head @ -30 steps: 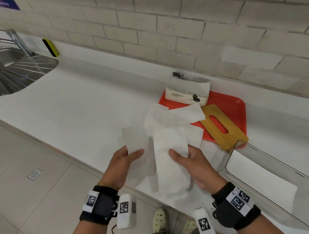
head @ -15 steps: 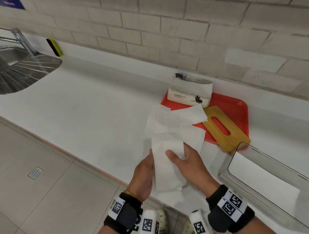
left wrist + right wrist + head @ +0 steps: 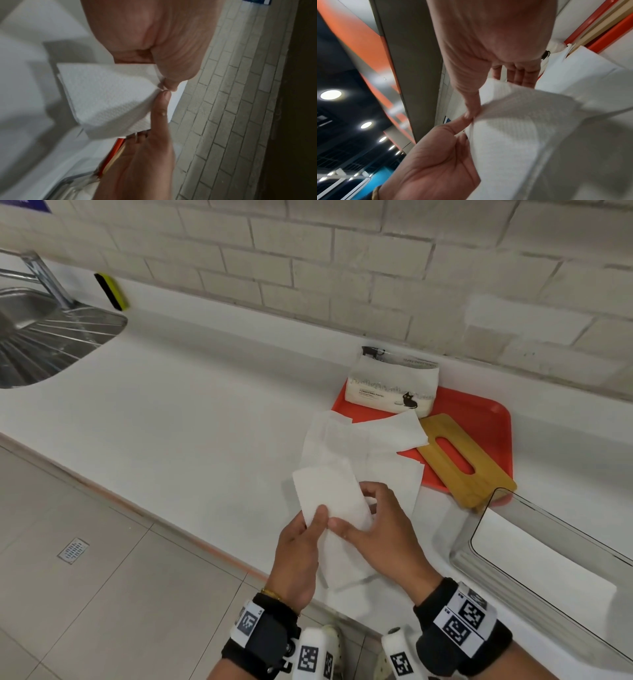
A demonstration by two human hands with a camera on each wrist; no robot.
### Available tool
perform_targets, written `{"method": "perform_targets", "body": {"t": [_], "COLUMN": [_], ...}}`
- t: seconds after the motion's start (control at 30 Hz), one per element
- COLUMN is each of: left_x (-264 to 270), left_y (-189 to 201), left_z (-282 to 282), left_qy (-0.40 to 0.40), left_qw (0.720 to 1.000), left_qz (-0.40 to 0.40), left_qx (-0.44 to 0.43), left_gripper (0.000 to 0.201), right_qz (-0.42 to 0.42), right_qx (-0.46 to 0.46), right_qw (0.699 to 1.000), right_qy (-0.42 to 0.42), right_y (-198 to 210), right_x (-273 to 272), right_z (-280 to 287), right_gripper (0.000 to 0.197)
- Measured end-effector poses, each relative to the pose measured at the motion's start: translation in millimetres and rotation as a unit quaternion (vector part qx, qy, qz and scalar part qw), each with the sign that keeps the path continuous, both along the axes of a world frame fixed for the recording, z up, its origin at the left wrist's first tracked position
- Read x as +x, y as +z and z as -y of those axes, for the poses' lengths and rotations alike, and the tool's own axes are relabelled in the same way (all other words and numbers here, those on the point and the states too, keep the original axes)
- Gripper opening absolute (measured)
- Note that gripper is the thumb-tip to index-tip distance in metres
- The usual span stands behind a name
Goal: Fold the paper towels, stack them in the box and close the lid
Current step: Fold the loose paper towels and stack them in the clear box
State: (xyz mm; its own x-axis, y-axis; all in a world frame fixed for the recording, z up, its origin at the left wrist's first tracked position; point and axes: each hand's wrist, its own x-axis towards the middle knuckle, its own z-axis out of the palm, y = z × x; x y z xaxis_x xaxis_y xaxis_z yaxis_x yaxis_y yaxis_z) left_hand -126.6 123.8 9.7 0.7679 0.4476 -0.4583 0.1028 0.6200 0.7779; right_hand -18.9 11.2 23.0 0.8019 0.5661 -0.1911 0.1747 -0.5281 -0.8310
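A white paper towel, folded to a narrow strip, is held just above the counter's front edge. My left hand pinches its near-left part, thumb on top. My right hand grips it from the right, thumb beside the left thumb, fingers curled behind it. In the left wrist view the paper towel bends over between both thumbs. The right wrist view shows the towel pinched by both hands. Several loose towels lie beyond. The clear box stands open at the right. The bamboo lid lies on the red tray.
A pack of paper towels stands at the tray's back left against the brick wall. A steel sink and a yellow sponge are far left. Below the counter edge is tiled floor.
My left hand swung right and laid the towel's left half over the right half. Both thumbs now meet on the narrow strip, whose far end tilts left.
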Motion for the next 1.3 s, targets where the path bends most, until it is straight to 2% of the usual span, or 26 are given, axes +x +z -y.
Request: {"method": "perform_targets", "body": {"t": [0.07,0.1,0.13,0.2,0.27,0.3,0.4,0.47,0.57,0.7,0.83,1.13,1.3], "left_x": [-2.9,-4.7,-6.6,-10.9,-16.4,-20.0,-32.5,-39.9,-46.1,-47.1,-44.2,-40.4,-43.7], "left_y": [1.3,0.8,-0.2,-4.2,-8.0,-9.6,-15.8,-22.7,-30.4,-33.3,-34.9,-33.6,-37.3], "left_z": [-6.5,-10.9,-15.4,-25.0,-34.9,-40.5,-57.2,-67.1,-76.9,-78.6,-72.2,-62.2,-65.3], "left_qy": [0.007,0.011,0.014,0.019,0.02,0.022,0.012,-0.007,-0.035,-0.053,-0.051,-0.023,-0.036], "left_qw": [0.999,0.998,0.997,0.997,0.997,0.997,0.997,0.992,0.974,0.954,0.952,0.956,0.954], "left_qz": [0.027,0.039,0.049,0.063,0.071,0.068,0.029,-0.011,-0.073,-0.104,-0.108,-0.084,-0.097], "left_qx": [-0.028,-0.041,-0.049,-0.046,-0.023,-0.005,0.069,0.126,0.212,0.275,0.281,0.28,0.282], "left_gripper": [0.037,0.038,0.039,0.038,0.041,0.043,0.05,0.049,0.04,0.031,0.029,0.027,0.026], "right_qz": [-0.086,-0.135,-0.171,-0.199,-0.194,-0.189,-0.198,-0.195,-0.182,-0.211,-0.192,-0.138,-0.148], "right_qx": [0.008,0.013,0.024,0.043,0.068,0.087,0.164,0.184,0.172,0.162,0.13,0.122,0.147], "right_qw": [0.996,0.991,0.985,0.977,0.977,0.977,0.966,0.963,0.968,0.964,0.972,0.982,0.978], "right_qy": [0.01,0.019,0.033,0.062,0.058,0.042,-0.005,-0.016,-0.004,0.003,0.029,0.041,0.018], "right_y": [-0.6,-1.9,-3.4,-7.8,-10.0,-10.7,-15.0,-20.2,-29.0,-36.7,-43.3,-42.9,-48.2], "right_x": [2.5,3.8,5.4,8.3,8.6,8.9,11.0,11.4,9.2,5.0,-0.1,-4.2,-3.6], "right_z": [3.6,6.4,9.4,15.2,20.7,23.3,31.5,34.9,37.0,37.4,33.9,31.5,37.5], "right_gripper": [0.105,0.108,0.102,0.071,0.042,0.035,0.022,0.017,0.016,0.021,0.031,0.02,0.023]}}
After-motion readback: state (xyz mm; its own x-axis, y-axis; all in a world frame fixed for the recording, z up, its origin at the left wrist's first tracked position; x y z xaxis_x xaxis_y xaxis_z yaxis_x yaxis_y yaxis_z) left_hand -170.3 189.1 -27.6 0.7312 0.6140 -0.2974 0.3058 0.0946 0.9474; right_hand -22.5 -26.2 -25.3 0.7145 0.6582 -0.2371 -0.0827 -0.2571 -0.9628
